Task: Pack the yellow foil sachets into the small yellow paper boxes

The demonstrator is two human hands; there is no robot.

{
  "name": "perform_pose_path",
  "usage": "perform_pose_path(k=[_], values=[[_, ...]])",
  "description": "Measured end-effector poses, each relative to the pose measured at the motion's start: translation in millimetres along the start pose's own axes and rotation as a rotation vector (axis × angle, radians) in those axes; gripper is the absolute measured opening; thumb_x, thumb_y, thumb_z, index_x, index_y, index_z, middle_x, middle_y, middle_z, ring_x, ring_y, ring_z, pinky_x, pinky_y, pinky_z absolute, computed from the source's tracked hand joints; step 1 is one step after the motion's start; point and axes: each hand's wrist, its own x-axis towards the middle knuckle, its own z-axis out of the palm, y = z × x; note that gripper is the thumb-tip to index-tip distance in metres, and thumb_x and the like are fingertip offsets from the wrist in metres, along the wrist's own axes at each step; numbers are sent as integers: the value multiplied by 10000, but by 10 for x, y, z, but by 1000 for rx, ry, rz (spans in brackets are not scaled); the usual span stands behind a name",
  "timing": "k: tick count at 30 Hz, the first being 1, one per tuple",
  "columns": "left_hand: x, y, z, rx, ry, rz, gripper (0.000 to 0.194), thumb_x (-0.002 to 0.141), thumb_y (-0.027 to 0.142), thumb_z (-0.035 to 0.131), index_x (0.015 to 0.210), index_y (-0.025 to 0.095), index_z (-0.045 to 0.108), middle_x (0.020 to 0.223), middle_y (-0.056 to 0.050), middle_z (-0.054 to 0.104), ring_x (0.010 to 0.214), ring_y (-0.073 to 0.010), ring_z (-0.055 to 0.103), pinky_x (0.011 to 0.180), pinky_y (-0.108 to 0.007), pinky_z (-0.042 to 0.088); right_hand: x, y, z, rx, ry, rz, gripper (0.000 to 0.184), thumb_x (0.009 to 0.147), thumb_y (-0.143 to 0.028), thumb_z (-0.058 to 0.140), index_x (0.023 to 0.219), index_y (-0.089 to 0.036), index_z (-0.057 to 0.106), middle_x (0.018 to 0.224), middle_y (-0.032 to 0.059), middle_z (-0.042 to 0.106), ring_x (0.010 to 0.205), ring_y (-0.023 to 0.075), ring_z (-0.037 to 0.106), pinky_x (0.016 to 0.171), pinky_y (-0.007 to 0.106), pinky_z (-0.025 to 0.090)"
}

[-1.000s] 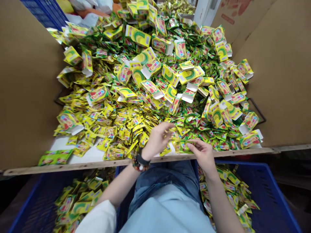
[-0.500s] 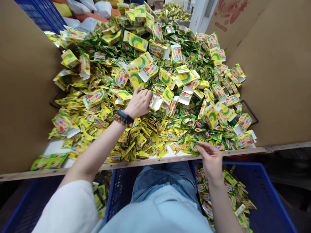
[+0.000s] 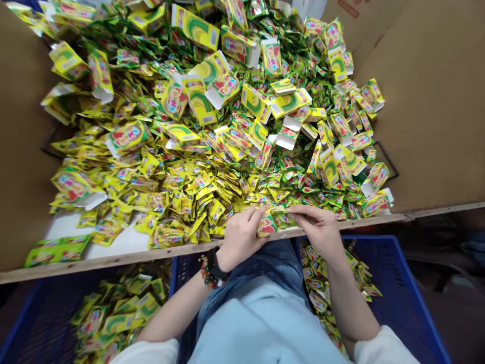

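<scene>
The left hand [image 3: 240,238] and right hand [image 3: 316,230] are angling inward, both grips pinching yellow foil sachets [image 3: 271,222] above the wooden ledge [image 3: 125,255].

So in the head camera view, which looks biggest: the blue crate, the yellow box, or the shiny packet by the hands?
First the blue crate, then the yellow box, then the shiny packet. Camera distance makes exact sizes unsure.
</scene>
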Motion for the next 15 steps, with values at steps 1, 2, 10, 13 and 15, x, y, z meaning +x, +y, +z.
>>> perform_pose_path(k=[1,2,10,13,15], values=[[-25,33,61,-21,17,-2,529,750,277,666,1245,187,503,996,-72,654,875,-247,650,722,-347,528,-14,-26,3,-102,-26,-24,163,846,-186,646,910,-258,777,883,20,758,844,187,700,798,317,551],[-49,69,127,-44,44,-9,519,755,276,660,1242,189,505,992,-71,656,874,-246,651,723,-349,532,-28,-53,22,-211,-35,-52,170,857,-183,632,917,-251,776,890,34,740,843,189,688,790,318,547],[-136,206,538,-357,232,-106,530,866,327,528,1358,185,393,1136,-121,646,1024,-241,651,840,-388,565,-240,-2,482,-665,93,-394,390,953,-132,437,1280,-233,627,994,98,720,945,220,658,872,368,527],[-160,174,583,-313,129,-167,523,912,291,412,1420,197,332,1256,-143,605,1168,-257,603,933,-413,546,-343,56,562,-651,7,-399,413,956,-145,442,1309,-294,595,1078,62,736,1179,263,598,1131,554,310],[-184,159,607,-285,86,-214,551,916,329,400,1443,216,287,1299,-143,582,1193,-265,590,928,-431,552,-374,86,567,-574,32,-340,428,945,-157,468,1315,-342,577,1169,31,714,1306,285,509,1172,648,113]])
